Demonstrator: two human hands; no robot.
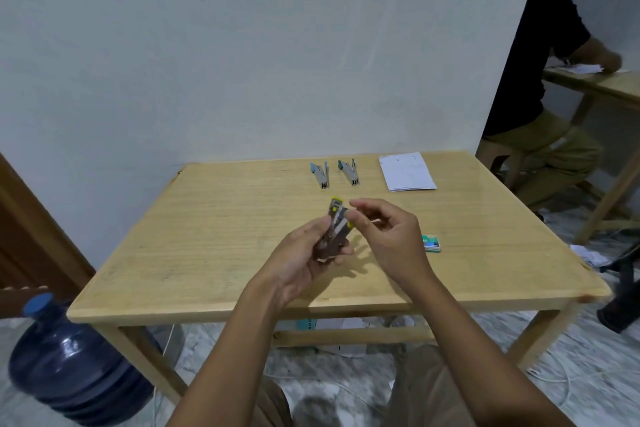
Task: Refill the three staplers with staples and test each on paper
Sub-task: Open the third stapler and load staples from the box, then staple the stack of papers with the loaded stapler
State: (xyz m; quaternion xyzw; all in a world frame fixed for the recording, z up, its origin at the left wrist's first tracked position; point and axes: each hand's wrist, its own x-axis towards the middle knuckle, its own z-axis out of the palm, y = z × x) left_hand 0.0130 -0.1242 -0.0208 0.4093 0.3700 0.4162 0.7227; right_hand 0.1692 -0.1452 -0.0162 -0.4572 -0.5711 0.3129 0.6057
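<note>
Two hands over wooden table (207,236): left hand (304,260) grips yellow-tipped stapler (336,225), base hidden by fingers; right hand (391,236) alongside, fingers curled, contents indiscernible.

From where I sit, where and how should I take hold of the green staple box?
Probably pinch the staple box across two opposite sides, coming from above with the right hand, the nearer one. It lies flat on the table, so its underside is unreachable.

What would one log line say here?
left hand: holds yellow stapler, open | right hand: beside it, grip unclear | table: blue stapler, teal stapler, paper, staple box
</note>
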